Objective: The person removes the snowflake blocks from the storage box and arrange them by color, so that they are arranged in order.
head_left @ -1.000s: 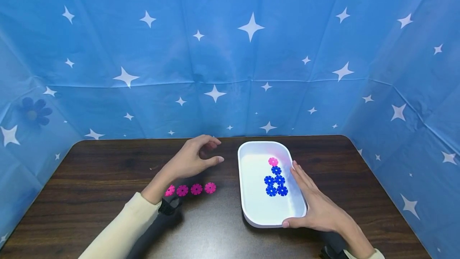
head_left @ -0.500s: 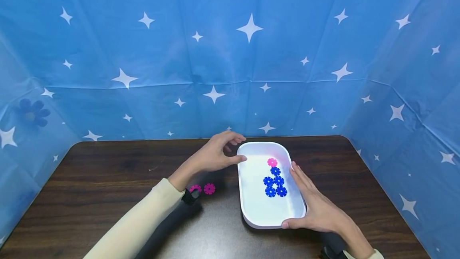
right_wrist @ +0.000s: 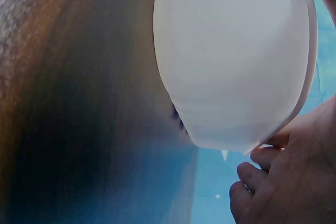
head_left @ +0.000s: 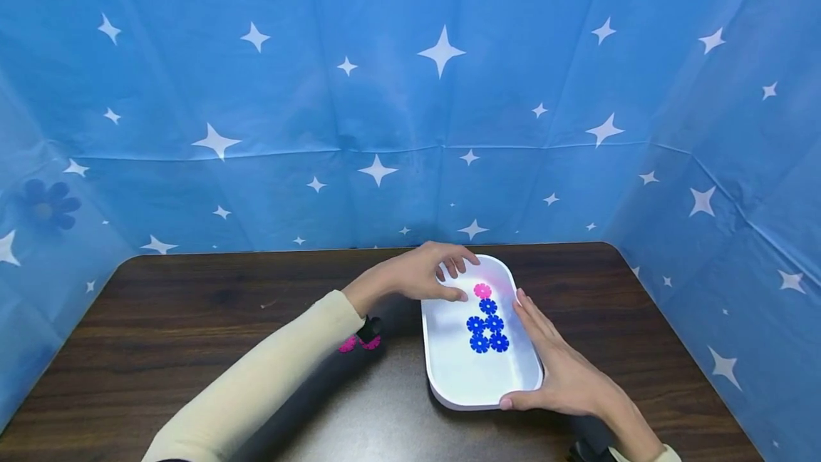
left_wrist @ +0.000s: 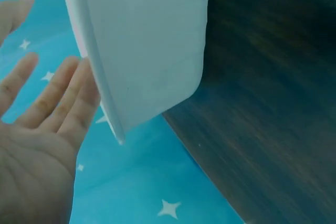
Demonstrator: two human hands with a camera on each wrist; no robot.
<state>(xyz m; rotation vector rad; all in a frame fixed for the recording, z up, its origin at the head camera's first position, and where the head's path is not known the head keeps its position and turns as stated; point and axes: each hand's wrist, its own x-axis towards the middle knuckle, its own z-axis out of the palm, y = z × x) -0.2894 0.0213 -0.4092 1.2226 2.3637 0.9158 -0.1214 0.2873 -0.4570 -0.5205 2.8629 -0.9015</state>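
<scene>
A white tray (head_left: pixel 468 376) sits on the table, with several blue snowflake building discs (head_left: pixel 488 324) in it and one pink disc (head_left: pixel 482 291) at their far end. My left hand (head_left: pixel 423 273) hovers over the tray's far left part, thumb close to the pink disc. Its fingers look relaxed and hold nothing; the left wrist view shows the bare palm (left_wrist: pixel 42 145) beside the tray wall (left_wrist: pixel 142 45). At the right, my right hand (head_left: pixel 564 373) grips the tray, thumb at the near rim and fingers along the right side; its curled fingers show under the rim in the right wrist view.
More pink discs (head_left: pixel 347 344) lie on the dark wooden table (head_left: pixel 192 334) left of the tray, partly hidden by my left wrist. A blue cloth with white stars (head_left: pixel 385 91) hangs behind and at both sides of the table.
My left hand has moved right, from above the table near the row of pink discs to over the tray. My left forearm now covers part of that row. The right hand keeps its place.
</scene>
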